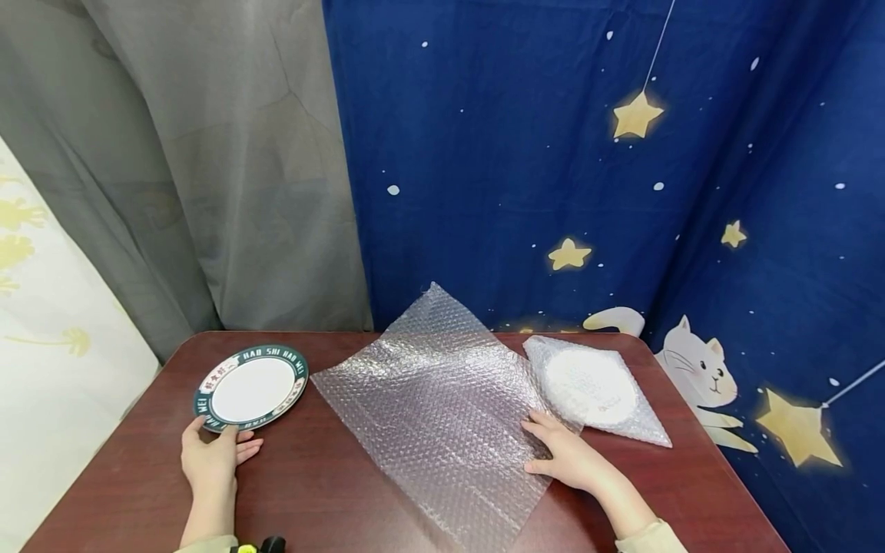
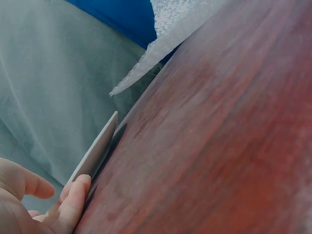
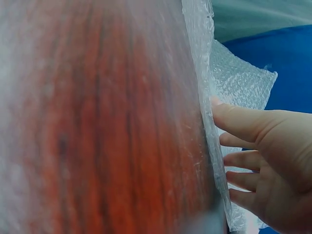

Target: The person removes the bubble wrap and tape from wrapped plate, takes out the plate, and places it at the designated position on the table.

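My left hand (image 1: 213, 459) is at the near left rim of a round plate (image 1: 252, 389) with a white centre and a dark green lettered border. In the left wrist view its fingertips (image 2: 78, 187) lie against the plate's edge (image 2: 100, 146), which stands slightly off the table. A flat sheet of clear bubble wrap (image 1: 442, 407) lies at mid-table, one corner toward the back. My right hand (image 1: 563, 453) rests on the sheet's right side with fingers spread. Seen from the right wrist, those fingertips (image 3: 234, 161) touch the wrap (image 3: 243, 80).
A bubble-wrapped package (image 1: 594, 384), with a white round thing inside, lies at the back right, next to the sheet's edge. The table (image 1: 311, 491) is dark red wood. Grey (image 1: 263, 192) and blue starred curtains (image 1: 484, 153) hang behind it.
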{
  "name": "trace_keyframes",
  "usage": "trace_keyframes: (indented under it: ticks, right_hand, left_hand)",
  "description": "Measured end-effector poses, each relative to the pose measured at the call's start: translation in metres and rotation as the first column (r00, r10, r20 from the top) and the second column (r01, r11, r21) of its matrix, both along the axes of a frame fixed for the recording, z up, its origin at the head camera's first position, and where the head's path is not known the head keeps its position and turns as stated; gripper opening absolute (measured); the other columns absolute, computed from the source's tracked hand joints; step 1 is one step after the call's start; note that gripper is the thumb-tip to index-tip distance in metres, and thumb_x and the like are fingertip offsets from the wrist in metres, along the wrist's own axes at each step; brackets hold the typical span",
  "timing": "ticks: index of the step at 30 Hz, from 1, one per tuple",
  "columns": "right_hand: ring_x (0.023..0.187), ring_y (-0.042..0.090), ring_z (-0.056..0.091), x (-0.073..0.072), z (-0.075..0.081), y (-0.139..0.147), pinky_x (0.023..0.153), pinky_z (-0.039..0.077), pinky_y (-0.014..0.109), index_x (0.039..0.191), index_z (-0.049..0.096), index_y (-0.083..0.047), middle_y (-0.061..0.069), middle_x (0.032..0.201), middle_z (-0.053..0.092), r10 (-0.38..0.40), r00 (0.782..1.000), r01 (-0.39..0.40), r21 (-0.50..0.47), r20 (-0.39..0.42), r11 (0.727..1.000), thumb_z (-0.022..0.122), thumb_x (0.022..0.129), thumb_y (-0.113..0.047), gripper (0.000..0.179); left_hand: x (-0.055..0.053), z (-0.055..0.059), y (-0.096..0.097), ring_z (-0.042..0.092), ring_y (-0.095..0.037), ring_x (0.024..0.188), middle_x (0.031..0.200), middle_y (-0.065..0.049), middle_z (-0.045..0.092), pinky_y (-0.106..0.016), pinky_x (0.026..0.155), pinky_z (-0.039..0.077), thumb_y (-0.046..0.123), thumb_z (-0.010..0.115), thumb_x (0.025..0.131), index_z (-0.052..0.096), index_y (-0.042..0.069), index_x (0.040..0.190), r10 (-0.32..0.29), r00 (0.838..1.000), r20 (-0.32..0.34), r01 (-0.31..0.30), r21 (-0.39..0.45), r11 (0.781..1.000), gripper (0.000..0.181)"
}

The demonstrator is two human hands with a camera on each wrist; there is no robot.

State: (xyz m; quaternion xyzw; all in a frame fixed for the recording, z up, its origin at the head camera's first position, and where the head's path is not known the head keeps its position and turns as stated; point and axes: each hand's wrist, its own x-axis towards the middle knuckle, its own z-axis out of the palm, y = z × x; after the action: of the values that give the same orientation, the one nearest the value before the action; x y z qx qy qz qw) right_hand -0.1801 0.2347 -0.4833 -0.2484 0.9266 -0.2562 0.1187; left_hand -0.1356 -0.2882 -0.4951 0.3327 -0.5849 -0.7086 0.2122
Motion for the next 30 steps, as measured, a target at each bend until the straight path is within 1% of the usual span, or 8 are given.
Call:
trace_keyframes:
  ticks: [4,8,11,13,17,19,24,30]
  right_hand:
    - [0.135,0.043,0.027,0.0,0.0,0.0,0.103,0.029,0.06,0.137,0.048,0.001,0.025,0.147,0.033,0.015,1.0,-0.015,0.003,-0.011,1.0,0.071,0.085,-0.038,0.069]
    - [0.135,0.044,0.028,-0.001,0.001,0.002,0.103,0.029,0.06,0.136,0.05,0.001,0.026,0.146,0.034,0.028,0.999,-0.028,0.006,-0.024,1.0,0.07,0.086,-0.036,0.066]
    - [0.134,0.044,0.031,-0.001,0.0,0.003,0.102,0.03,0.06,0.135,0.051,0.0,0.025,0.145,0.036,0.031,0.999,-0.031,0.007,-0.038,1.0,0.07,0.087,-0.035,0.063]
    - [0.132,0.043,0.034,-0.002,0.0,0.004,0.101,0.032,0.059,0.133,0.054,0.0,0.024,0.143,0.039,0.027,0.998,-0.027,0.005,-0.051,1.0,0.07,0.087,-0.033,0.058]
    - [0.129,0.041,0.039,-0.003,0.0,0.005,0.1,0.034,0.057,0.13,0.057,-0.001,0.023,0.139,0.044,0.015,0.997,-0.015,-0.004,-0.074,1.0,0.069,0.089,-0.027,0.05]
    - [0.129,0.042,0.04,-0.003,0.001,0.005,0.1,0.034,0.057,0.128,0.058,-0.001,0.024,0.138,0.045,0.013,0.997,-0.014,-0.013,-0.077,1.0,0.068,0.089,-0.025,0.047]
    - [0.127,0.042,0.041,-0.002,0.001,0.006,0.099,0.035,0.057,0.127,0.059,-0.002,0.023,0.136,0.048,0.021,0.995,-0.024,-0.024,-0.093,0.999,0.068,0.09,-0.024,0.044]
    - [0.124,0.039,0.046,-0.004,0.0,0.01,0.098,0.037,0.056,0.125,0.061,-0.004,0.021,0.133,0.052,0.02,0.988,-0.028,-0.053,-0.153,0.998,0.067,0.09,-0.023,0.04]
  left_hand:
    - [0.002,-0.001,0.002,0.065,-0.016,0.048,0.059,-0.001,0.06,-0.034,0.051,0.056,0.002,0.047,0.095,0.009,0.002,0.15,0.003,1.0,0.006,-0.003,-0.009,1.0,0.067]
    - [0.003,-0.003,0.003,0.065,-0.018,0.048,0.058,-0.002,0.061,-0.034,0.051,0.056,0.001,0.045,0.095,0.018,-0.003,0.144,0.003,1.0,-0.003,-0.003,-0.016,1.0,0.057]
    - [0.004,-0.005,0.004,0.065,-0.019,0.049,0.058,-0.003,0.062,-0.034,0.051,0.056,0.001,0.043,0.095,0.028,-0.005,0.134,0.008,1.0,-0.007,-0.008,-0.037,0.999,0.042]
    - [0.004,-0.005,0.007,0.065,-0.018,0.049,0.058,-0.002,0.062,-0.034,0.05,0.056,0.001,0.043,0.095,0.034,-0.003,0.125,0.013,1.0,-0.013,-0.013,-0.044,0.999,0.032]
    - [0.006,-0.004,0.012,0.065,-0.018,0.048,0.058,-0.003,0.062,-0.032,0.048,0.055,0.0,0.043,0.094,0.039,0.0,0.113,0.003,0.999,-0.044,-0.006,-0.06,0.998,0.019]
    - [0.006,-0.003,0.016,0.065,-0.017,0.048,0.058,-0.003,0.062,-0.031,0.048,0.055,0.0,0.043,0.094,0.04,-0.001,0.112,-0.006,0.999,-0.045,0.002,-0.08,0.997,0.018]
    - [0.005,0.002,0.027,0.065,-0.015,0.049,0.06,-0.002,0.062,-0.029,0.048,0.055,0.0,0.042,0.094,0.042,-0.005,0.115,-0.028,0.999,-0.034,0.024,-0.132,0.991,0.022]
    - [0.003,0.016,0.046,0.063,-0.013,0.047,0.06,-0.002,0.063,-0.025,0.046,0.053,-0.001,0.045,0.092,0.046,-0.005,0.113,-0.058,0.997,-0.046,0.048,-0.206,0.977,0.021]
